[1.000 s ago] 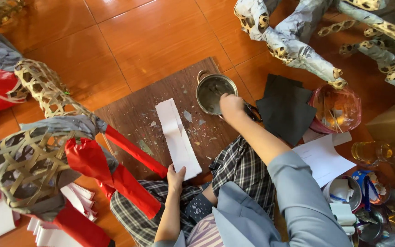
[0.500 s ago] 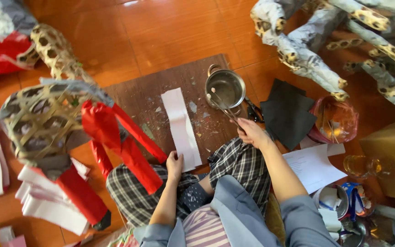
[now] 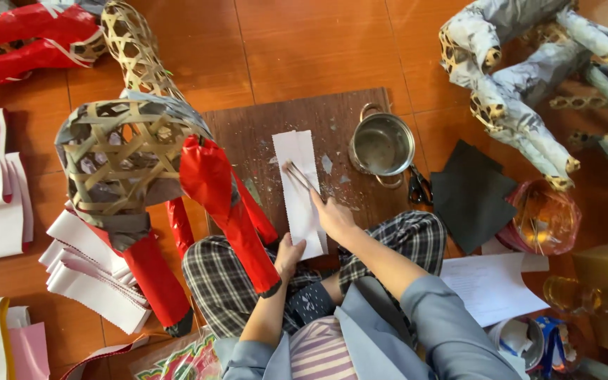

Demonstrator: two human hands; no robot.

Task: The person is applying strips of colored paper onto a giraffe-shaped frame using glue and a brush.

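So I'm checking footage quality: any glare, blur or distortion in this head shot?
Head view: mostly sharp; bright daylight washes the tiled floor at top; a glint inside the metal pot; the right hand and its brush are only slightly soft; edges bow a little.

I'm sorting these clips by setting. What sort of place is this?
Probably a home or small craft workshop, with work done seated on a tiled floor. Woven bamboo frames partly covered in red paper, stacks of cut paper and a small metal pot point to paper-figure making.
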